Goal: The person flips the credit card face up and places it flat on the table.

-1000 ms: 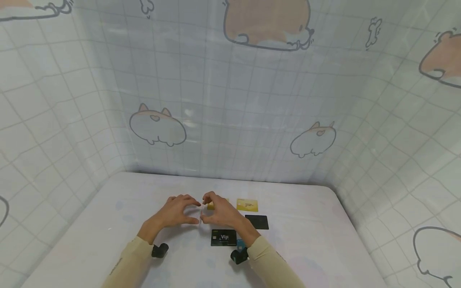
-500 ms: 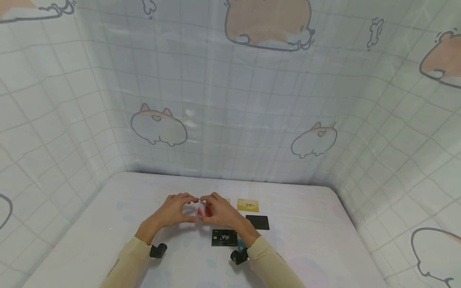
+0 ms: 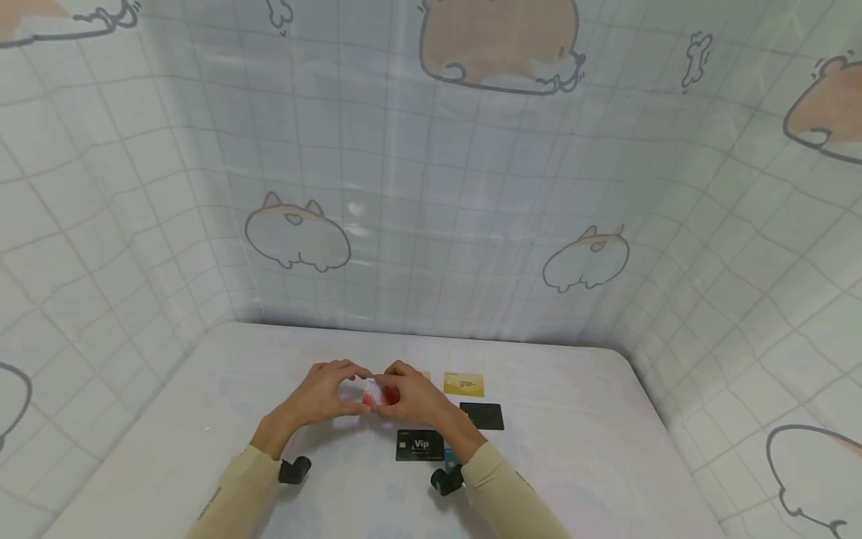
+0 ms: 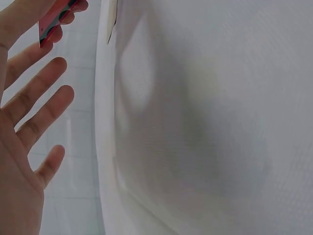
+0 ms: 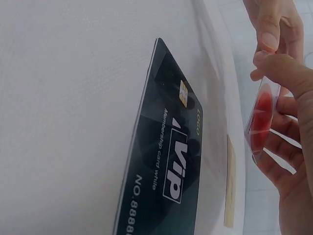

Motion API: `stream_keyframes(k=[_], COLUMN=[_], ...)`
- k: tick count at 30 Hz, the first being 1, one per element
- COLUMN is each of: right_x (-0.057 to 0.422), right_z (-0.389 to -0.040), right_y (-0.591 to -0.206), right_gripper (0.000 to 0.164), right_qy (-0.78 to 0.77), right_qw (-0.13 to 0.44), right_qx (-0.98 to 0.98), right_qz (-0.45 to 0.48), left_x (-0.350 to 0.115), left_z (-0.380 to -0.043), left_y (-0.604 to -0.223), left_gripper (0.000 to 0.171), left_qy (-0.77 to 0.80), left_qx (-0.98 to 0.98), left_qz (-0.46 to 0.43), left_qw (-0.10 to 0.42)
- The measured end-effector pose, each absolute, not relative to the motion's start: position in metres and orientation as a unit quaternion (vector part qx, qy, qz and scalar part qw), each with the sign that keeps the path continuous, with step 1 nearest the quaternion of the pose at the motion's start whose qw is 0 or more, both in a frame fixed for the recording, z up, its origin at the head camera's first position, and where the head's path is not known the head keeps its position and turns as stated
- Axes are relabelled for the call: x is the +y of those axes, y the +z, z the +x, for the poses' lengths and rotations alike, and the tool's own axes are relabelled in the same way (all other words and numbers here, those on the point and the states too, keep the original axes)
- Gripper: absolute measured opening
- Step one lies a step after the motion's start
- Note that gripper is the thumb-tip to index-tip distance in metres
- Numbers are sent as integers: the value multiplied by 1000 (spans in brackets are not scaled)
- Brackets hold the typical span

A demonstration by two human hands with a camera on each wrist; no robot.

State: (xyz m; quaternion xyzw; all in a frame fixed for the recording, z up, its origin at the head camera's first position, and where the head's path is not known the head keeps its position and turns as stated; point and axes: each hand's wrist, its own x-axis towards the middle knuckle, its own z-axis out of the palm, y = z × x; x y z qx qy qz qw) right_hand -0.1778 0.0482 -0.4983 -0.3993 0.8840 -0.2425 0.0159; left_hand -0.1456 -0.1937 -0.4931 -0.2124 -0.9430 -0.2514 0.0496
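Note:
Between both hands is a small red-and-white card (image 3: 372,393), raised over the table with its face tilted. My right hand (image 3: 414,397) grips it by opposite edges with thumb and fingers. From the left side, my left hand (image 3: 323,395) pinches its near end between thumb and index finger. The other left fingers (image 4: 41,117) are spread apart. In the left wrist view the card (image 4: 54,22) shows red with a dark green edge. In the right wrist view its red middle (image 5: 263,115) appears between the fingers, and the two thumbs meet above it.
A black Vip card (image 3: 420,445) lies below the right hand, partly over a blue card (image 3: 452,458). To the right are a plain black card (image 3: 482,416) and a yellow card (image 3: 464,384). Another yellow card (image 3: 426,375) is mostly hidden behind the right hand.
The card was edge-on in the right hand with the left hand just apart from it. Since then its red face has turned into view and the left thumb and index finger have reached it.

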Motion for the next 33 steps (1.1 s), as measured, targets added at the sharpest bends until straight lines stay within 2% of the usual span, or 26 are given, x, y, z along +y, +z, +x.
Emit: stream_keyframes(k=[9,17,28,33], right_x=[48,45,43,42], right_z=[-178,-179,-176,-177], right_y=[-500,-501,-504,-505], right_gripper=[56,54,53,51], right_qy=[-228,-213,-171,-162], right_qw=[45,81,91,87], right_qx=[888,892,897,898], right_qz=[-397,-390,-397,-400], left_x=[-196,-199,-201,-202], left_z=[-146,-145,-143,-144], left_y=[-498,-499,-506,-507], left_gripper=[50,50,48,47], left_qy=[-201,-179,-143,-124], left_qx=[-956,-963,-969,-970], left_qz=[-205,-196,-199,-208], left_qw=[61,43,19,24])
